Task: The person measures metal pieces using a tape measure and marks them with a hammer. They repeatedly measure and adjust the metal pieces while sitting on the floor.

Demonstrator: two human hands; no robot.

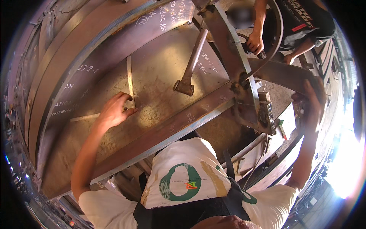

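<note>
one white shirt (183, 152), printed with a green ring, is worn on the near side of the hammer (184, 86). the hammer is laid on a steel plate (160, 82), its handle pointed away. left hand (114, 110): held left of the hammer, fingers half-curled, thumb apart; whether anything small is held cannot be told. right hand (312, 95): closed on the outer end of a brown steel bar (280, 74), right of the hammer. co-worker's hand (255, 42): seen beyond and right of the hammer.
</note>
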